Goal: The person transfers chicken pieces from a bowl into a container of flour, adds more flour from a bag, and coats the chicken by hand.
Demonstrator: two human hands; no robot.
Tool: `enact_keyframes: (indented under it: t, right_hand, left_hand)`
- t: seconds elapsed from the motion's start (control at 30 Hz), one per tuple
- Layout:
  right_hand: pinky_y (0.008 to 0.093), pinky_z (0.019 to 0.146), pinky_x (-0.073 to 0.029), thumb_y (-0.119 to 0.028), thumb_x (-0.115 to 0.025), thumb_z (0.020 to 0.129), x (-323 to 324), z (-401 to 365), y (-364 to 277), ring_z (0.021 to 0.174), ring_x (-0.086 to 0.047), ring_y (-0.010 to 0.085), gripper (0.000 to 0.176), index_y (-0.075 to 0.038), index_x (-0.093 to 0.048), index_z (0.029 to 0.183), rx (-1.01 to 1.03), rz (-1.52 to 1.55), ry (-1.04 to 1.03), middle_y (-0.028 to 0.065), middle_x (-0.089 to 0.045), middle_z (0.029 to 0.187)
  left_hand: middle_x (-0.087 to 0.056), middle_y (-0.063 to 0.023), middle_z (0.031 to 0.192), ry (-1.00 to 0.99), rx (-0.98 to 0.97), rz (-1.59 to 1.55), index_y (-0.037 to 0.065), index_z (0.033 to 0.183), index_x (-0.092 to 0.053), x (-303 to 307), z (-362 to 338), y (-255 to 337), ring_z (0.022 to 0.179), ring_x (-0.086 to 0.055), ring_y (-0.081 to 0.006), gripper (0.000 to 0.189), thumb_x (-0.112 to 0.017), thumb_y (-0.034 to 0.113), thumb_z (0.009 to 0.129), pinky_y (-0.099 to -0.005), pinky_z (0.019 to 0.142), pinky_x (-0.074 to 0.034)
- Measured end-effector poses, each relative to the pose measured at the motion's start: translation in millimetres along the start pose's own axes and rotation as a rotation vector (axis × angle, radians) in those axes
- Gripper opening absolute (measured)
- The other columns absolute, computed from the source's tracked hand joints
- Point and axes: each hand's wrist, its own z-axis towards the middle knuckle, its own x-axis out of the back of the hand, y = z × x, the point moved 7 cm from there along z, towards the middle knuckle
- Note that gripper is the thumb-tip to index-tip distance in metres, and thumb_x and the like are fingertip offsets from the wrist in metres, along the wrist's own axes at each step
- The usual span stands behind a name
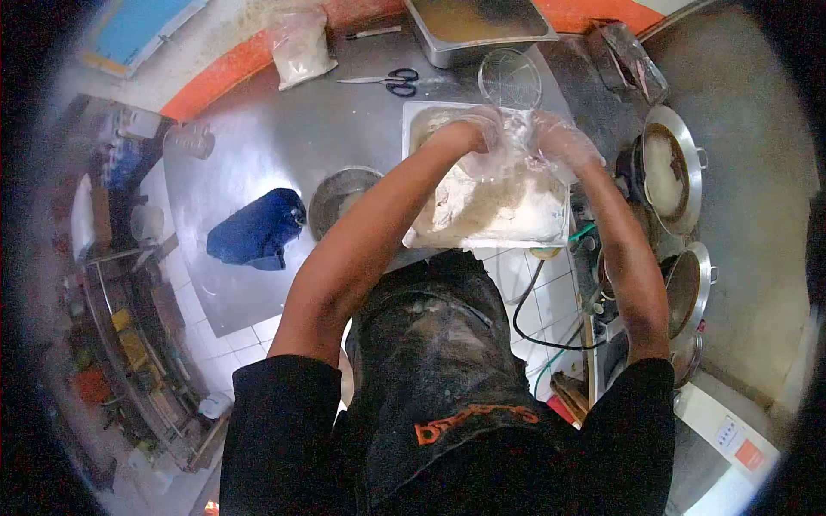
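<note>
A white rectangular tub holds a heap of white flour-like powder, uneven and lumpy on its left side. My left hand, in a clear plastic glove, reaches into the tub's far part. Beside it, my right hand, gloved the same way, is over the far right of the powder. Powder and crinkled plastic obscure the fingers of both hands, so what they hold, if anything, cannot be made out. Just beyond the tub's far rim lies a round wire strainer.
On the steel table are black-handled scissors, a bag of white powder, a dark blue cloth and a round metal bowl. A large metal pan stands behind. Woks line the right side.
</note>
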Motion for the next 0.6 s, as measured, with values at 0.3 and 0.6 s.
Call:
enact_keyframes:
  t: [0.3, 0.6]
  right_hand:
    - [0.0430, 0.102, -0.051, -0.033, -0.062, 0.093, -5, -12, -4, 0.120, -0.063, 0.0341, 0.042, -0.008, -0.066, 0.127, 0.050, -0.065, -0.075, 0.0224, -0.064, 0.127]
    - [0.0345, 0.098, -0.053, -0.008, -0.062, 0.093, -150, -10, 26, 0.113, -0.066, 0.0223, 0.039, -0.003, -0.064, 0.132, -0.041, 0.224, -0.087, 0.0127, -0.070, 0.112]
  left_hand:
    - [-0.071, -0.0123, 0.100, 0.065, -0.060, -0.047, 0.008, 0.107, -0.072, 20, -13, -18, 0.097, -0.064, -0.0314, 0.030, -0.070, 0.029, 0.086, -0.0413, 0.091, -0.050]
    - [-0.073, -0.0091, 0.088, 0.299, 0.396, -0.366, 0.009, 0.108, -0.073, -25, -94, -8, 0.095, -0.068, -0.0263, 0.027, -0.055, 0.026, 0.098, -0.0425, 0.080, -0.055]
